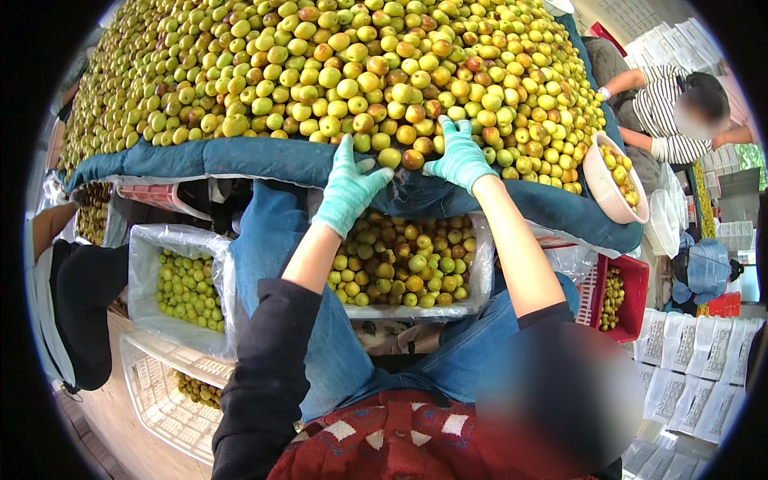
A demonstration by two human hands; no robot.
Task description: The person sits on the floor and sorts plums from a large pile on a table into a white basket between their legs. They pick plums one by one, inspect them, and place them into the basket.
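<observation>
A broad heap of green and reddish-brown jujubes (336, 72) covers the table before me. My left hand (351, 192), in a mint-green knit glove, is over the padded blue cloth edge (264, 162) with its fingers apart. My right hand (461, 157), gloved alike, reaches into the front of the heap, its spread fingertips touching fruit. Between the two hands, a yellow-green jujube (389, 158) and a reddish-brown one (413, 159) lie at the edge. Below my hands, between my knees, a plastic-lined crate (414, 311) holds many darker jujubes.
At left stand a lined bin (180, 336) of green jujubes and a cream slatted crate (162, 414). A pink basket (630, 210) leans on the table's right corner, above a red crate (636, 300). Other people sit on both sides; stacked white packages (690, 372) stand at right.
</observation>
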